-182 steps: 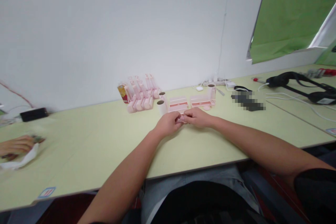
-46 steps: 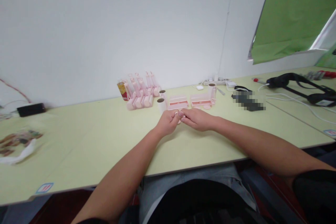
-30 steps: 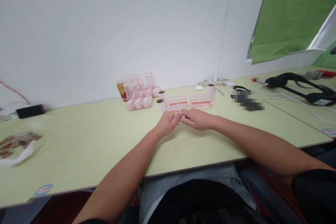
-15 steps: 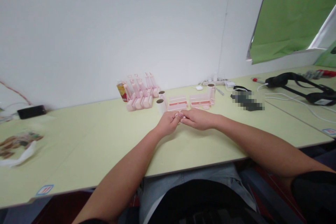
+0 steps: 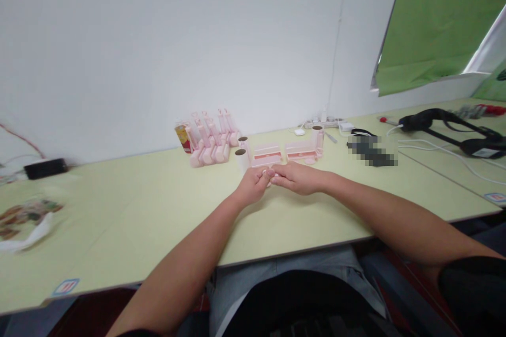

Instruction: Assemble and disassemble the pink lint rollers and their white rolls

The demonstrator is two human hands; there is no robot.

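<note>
My left hand (image 5: 253, 185) and my right hand (image 5: 298, 178) meet over the table, fingers closed around a small pale pink piece (image 5: 269, 172). Most of that piece is hidden by the fingers, so its kind cannot be told. Just beyond the hands lie two pink-and-clear plastic cases (image 5: 267, 156), side by side. White paper rolls with brown cores (image 5: 242, 160) stand upright to the left of them, and another roll (image 5: 317, 139) is upright at the right. Several pink lint rollers (image 5: 211, 150) are grouped farther left, near the wall.
On the pale green table (image 5: 158, 210) lie a black phone-like object (image 5: 46, 168) and a plastic bag with brown items (image 5: 29, 216) at left. To the right are a blurred-out dark object (image 5: 371, 152), a black headset frame (image 5: 446, 131), white cables and a white adapter (image 5: 299, 132).
The view has shifted very slightly. Both hands stay together on the small pale pink piece, with hardly any visible movement.
</note>
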